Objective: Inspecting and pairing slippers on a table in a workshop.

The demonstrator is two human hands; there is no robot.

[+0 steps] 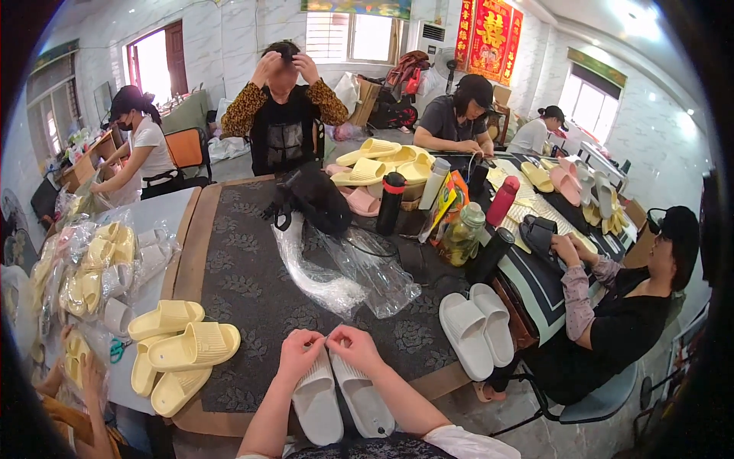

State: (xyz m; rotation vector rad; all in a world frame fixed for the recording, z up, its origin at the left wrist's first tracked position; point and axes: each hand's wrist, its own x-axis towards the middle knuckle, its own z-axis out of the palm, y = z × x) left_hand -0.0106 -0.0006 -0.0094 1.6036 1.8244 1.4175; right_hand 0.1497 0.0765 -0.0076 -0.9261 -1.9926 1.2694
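- Head view: left hand (300, 354) and right hand (358, 349) meet over the near side of the dark patterned worktop (237, 260).
- Fingers: both sets closed in a pinch, tips touching or almost touching. Cannot tell if anything thin sits between them.
- Grey slippers (316, 407) directly below the fingers, running back toward the body, between the forearms. Strap ends partly hidden by the hands; heel ends bare.
- Key relation: long axes run roughly fore-aft, near parallel, heels slanting a bit right. Strap ends just under the fingers, heels farthest from them. Left hand nearer the left slipper, right hand nearer the right one; neither clearly closer to the pair.
- Cannot tell whether the heels rest on the worktop or overhang its edge.
- Left of the fingers, well apart: yellow slippers (193, 346), overlapping in a pile.
- Right of the fingers, well apart: second grey pair (463, 336), side by side.
- Beyond the fingers: clear plastic bags (312, 268), then a black cloth item (329, 200) past them.
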